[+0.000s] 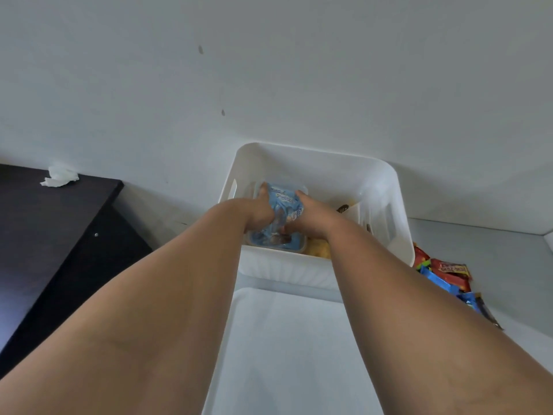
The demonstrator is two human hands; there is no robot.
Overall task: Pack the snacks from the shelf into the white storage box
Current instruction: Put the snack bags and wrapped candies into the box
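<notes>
Filling the whole upper half, a pale wall backs the scene. At nine o'clock from the centre sits a dark desk. At six o'clock lies a flat white panel, perhaps the box's lid, though I cannot tell. The grey shelf runs off toward three o'clock.

The white storage box stands at the centre against the wall, and both forearms reach into it from below. The left hand and right hand meet inside, fingers curled round a crumpled blue packet and gripping it from either side. It is held just above a clear tub in the box's seven o'clock corner, which looks to have more blue wrapping in it. Beside the tub, at the box's five o'clock, lies something yellow. A dark-tipped item is at two o'clock, too small to identify.

Outside the box, at four o'clock from it, a pile of red and blue wrappers lies on the shelf — unpacked. A crumpled tissue rests at the desk's far edge.

My judgement is that the job is partway along. Several snacks are in, one is being tucked down, and the pile on the shelf is left — how many pieces, the forearm hides.
</notes>
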